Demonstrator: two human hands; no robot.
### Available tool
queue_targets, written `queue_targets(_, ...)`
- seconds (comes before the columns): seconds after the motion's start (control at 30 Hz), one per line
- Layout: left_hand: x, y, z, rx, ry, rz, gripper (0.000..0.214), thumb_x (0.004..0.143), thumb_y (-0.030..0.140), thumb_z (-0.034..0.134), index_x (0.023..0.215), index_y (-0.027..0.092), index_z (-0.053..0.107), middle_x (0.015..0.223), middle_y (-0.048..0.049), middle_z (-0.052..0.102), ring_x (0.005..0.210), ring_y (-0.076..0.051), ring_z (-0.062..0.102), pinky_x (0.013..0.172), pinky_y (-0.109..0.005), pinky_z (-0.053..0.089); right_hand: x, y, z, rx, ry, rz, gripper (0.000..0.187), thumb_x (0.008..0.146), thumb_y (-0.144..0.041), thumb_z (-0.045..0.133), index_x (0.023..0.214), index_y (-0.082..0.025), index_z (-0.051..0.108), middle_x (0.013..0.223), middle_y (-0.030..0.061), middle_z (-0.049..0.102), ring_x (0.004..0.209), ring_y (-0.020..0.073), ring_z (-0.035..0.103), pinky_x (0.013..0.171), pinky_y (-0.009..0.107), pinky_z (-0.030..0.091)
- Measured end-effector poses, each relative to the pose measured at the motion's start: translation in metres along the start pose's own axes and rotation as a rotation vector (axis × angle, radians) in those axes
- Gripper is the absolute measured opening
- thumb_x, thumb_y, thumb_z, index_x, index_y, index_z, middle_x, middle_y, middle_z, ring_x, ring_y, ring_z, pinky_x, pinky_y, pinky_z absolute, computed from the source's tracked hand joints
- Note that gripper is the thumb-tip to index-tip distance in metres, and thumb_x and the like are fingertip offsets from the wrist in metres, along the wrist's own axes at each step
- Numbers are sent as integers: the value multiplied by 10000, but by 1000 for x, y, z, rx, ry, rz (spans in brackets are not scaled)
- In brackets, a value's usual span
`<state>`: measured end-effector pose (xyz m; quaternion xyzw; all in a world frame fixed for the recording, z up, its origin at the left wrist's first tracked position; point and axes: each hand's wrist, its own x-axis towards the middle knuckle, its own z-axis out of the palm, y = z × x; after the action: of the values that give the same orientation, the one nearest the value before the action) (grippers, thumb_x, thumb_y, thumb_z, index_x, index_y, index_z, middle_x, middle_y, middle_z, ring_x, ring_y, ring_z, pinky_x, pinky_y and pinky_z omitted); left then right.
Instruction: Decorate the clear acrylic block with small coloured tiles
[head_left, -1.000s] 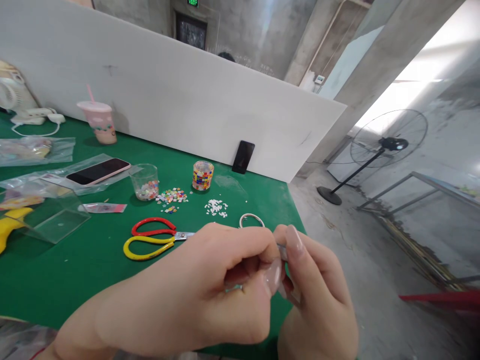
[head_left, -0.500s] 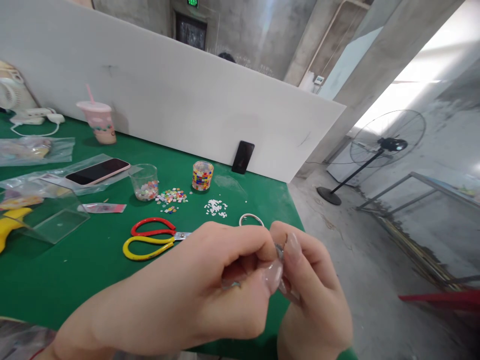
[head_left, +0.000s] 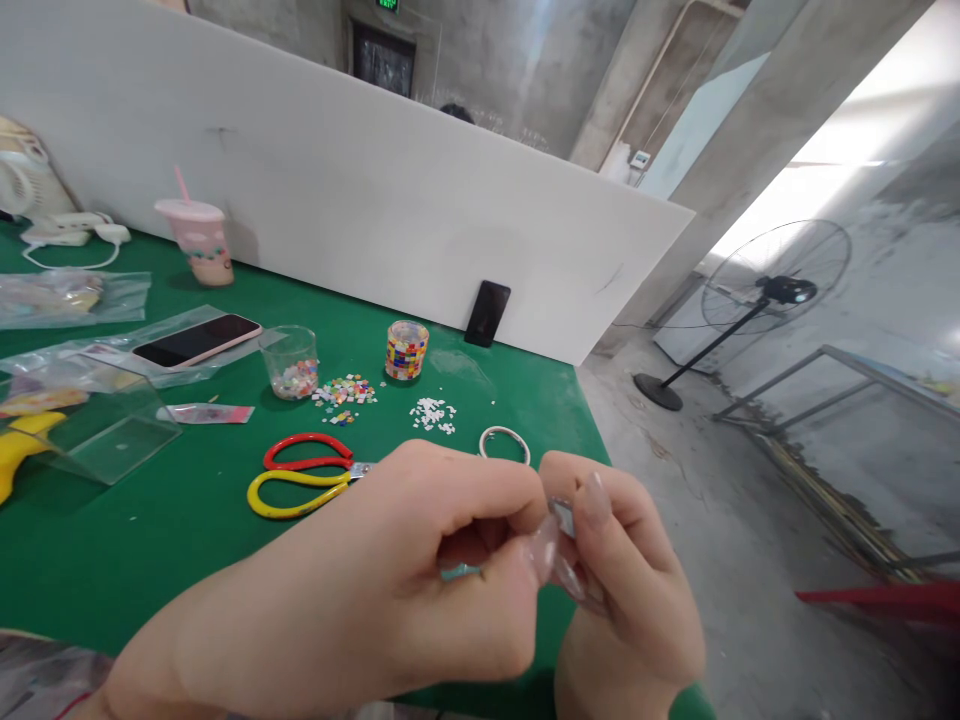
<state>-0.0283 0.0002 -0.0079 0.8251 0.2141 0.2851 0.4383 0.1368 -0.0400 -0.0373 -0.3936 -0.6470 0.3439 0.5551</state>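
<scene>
In front of me my left hand (head_left: 450,560) is closed, thumb and forefinger pinched together at a small clear piece with a greyish edge (head_left: 564,517). My right hand (head_left: 630,570) grips the same clear piece from the other side, thumb pressed over it. Fingers cover most of it, so its exact kind stays hidden. Just beyond the hands lies a white ring (head_left: 504,431). Scissors with red and yellow handles (head_left: 300,495) rest left of them, their blades partly behind my left hand. Farther back are small white tiles (head_left: 433,414) and a mosaic-covered cup (head_left: 407,352).
Coloured tiles (head_left: 346,392) lie beside a clear plastic cup (head_left: 291,365). Leftward are a pink phone (head_left: 197,342), a clear acrylic stand (head_left: 112,450) and a pink drink cup (head_left: 199,240). A black phone (head_left: 487,312) leans on the white partition (head_left: 337,190). The green table (head_left: 187,560) ends at right.
The fingertips have shifted slightly apart, and more of the clear piece shows between them. The white ring is a little less covered. Both hands stay in nearly the same place.
</scene>
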Motion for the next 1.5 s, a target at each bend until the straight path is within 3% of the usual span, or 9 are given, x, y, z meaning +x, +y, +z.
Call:
queue_targets(0.1,-1,0,-1,-48,-58,-53,167,848,104,430,707,175,485,617,60,436,554,-61,358,470,-188,279,-1,0,-1,390,-166,138,414,973,-453,451,637,-211,454,497,-63,348,381,49,219,331,191,178)
queue_targets(0.2,-3,1,-1,-136,-99,-59,144,879,189,460,745,181,513,643,55,473,565,-69,365,482,-187,299,0,0,-2,517,-189,214,412,935,-503,482,638,-218,444,508,-54,367,391,60,224,335,204,147)
queue_targets(0.33,-2,2,-1,-188,-68,-66,205,881,264,494,696,185,456,627,49,449,565,-77,361,480,-189,301,2,-3,-3,515,-207,271,426,902,-516,529,612,-225,418,491,-60,317,399,74,210,348,238,124)
queue_targets(0.43,2,1,-1,-182,-55,-74,197,870,217,492,682,186,442,606,57,416,547,-70,344,469,-178,293,2,-3,-3,547,-210,246,405,926,-477,508,623,-215,448,503,-54,330,406,72,209,362,250,113)
queue_targets(0.63,2,0,-2,-161,-74,-22,162,847,164,461,692,177,508,625,32,496,587,-89,447,526,-178,384,-2,5,-4,631,-217,234,349,945,-465,473,730,-202,552,529,-48,377,424,68,245,379,228,116)
queue_targets(0.83,1,1,-2,-205,-79,2,178,838,150,441,662,181,446,617,33,520,577,-87,484,514,-182,384,-2,6,-4,692,-237,264,322,920,-464,533,761,-193,605,519,-52,373,411,58,249,352,215,115)
queue_targets(1.17,4,3,-3,-240,-117,-56,204,824,156,423,640,190,342,602,49,469,532,-66,411,477,-196,312,2,-6,-4,683,-233,312,352,918,-459,562,691,-190,561,491,-76,317,375,30,196,329,193,115)
queue_targets(1.37,4,3,-2,-235,-104,-58,188,841,184,445,657,188,407,584,59,423,533,-69,379,473,-192,307,-2,0,-4,735,-212,302,336,937,-455,527,742,-191,596,509,-63,358,398,38,229,341,193,108)
queue_targets(1.5,4,3,-2,-199,-77,-37,182,822,155,428,643,182,407,628,37,510,568,-77,448,493,-194,335,1,-7,-4,614,-209,351,407,904,-522,548,661,-195,545,493,-58,365,394,49,247,339,213,128)
